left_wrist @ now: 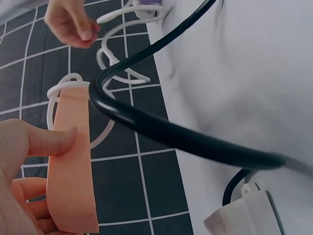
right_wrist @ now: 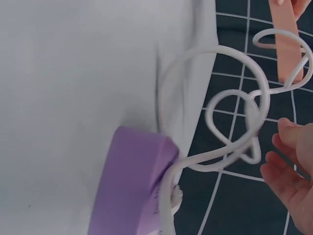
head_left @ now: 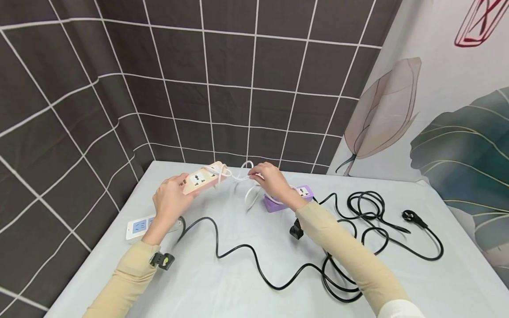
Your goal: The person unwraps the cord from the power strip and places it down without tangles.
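My left hand (head_left: pixel 172 198) grips a peach-coloured power strip (head_left: pixel 204 179) by its near end, thumb across one side. The strip is tilted above the table, sockets showing in the head view. A white cord (head_left: pixel 238 178) wraps around its far end and runs in loose loops toward the right. Beside these loops is my right hand (head_left: pixel 272 179); in the right wrist view its thumb and fingers stand apart with nothing between them. Below the right forearm lies a purple power strip (right_wrist: pixel 129 181), partly covered by the white cord and the arm.
A white power strip (head_left: pixel 137 227) with blue sockets lies left, partly behind the left wrist. Its black cord (head_left: pixel 254 251) snakes across the table to coils at right. A black plug (head_left: pixel 413 217) lies at far right. Behind the table hangs a dark gridded cloth (head_left: pixel 230 101).
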{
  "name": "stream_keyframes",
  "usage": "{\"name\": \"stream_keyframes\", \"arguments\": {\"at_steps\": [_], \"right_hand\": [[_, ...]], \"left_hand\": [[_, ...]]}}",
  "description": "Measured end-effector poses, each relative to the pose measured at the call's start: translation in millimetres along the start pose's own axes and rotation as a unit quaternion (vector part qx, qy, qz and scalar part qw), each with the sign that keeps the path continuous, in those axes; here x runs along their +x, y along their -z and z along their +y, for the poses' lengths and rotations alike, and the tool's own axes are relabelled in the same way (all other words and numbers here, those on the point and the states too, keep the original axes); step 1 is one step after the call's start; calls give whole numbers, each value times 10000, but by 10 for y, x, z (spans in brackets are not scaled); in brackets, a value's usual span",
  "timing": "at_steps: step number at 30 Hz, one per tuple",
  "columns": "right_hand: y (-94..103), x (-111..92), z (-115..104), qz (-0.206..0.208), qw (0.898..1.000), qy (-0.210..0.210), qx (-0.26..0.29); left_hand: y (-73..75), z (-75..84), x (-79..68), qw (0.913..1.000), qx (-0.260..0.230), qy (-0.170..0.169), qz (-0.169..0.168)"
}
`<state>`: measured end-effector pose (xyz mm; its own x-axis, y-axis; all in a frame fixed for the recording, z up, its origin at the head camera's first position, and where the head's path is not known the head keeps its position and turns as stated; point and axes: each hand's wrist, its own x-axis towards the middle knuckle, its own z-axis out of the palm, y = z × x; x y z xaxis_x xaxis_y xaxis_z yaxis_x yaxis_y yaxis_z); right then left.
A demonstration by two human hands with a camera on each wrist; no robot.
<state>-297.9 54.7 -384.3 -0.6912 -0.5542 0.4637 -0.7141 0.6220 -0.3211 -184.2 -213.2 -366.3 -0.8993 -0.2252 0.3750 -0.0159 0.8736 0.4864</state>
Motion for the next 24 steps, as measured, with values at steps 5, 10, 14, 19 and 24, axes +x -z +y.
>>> {"name": "stream_keyframes", "arguments": {"at_steps": [5, 10, 14, 19, 24], "right_hand": [[22, 59, -85, 543, 9975, 440, 142], [29, 109, -218, 910, 9842, 1520, -24], [5, 137, -295, 866, 9735, 2064, -462], [-18, 163, -329, 943, 9632, 2411, -726], [-12, 174, -320, 1114, 9521, 2666, -998]], "left_hand": [[-6, 31, -12, 10000, 4, -18, -42], [-12, 74, -25, 9999, -45, -70, -61], [5, 99, -39, 9998, -78, -136, -111], [24, 125, -58, 9995, -87, -202, -210], [36, 112, -53, 9993, -53, -202, -299]]}}
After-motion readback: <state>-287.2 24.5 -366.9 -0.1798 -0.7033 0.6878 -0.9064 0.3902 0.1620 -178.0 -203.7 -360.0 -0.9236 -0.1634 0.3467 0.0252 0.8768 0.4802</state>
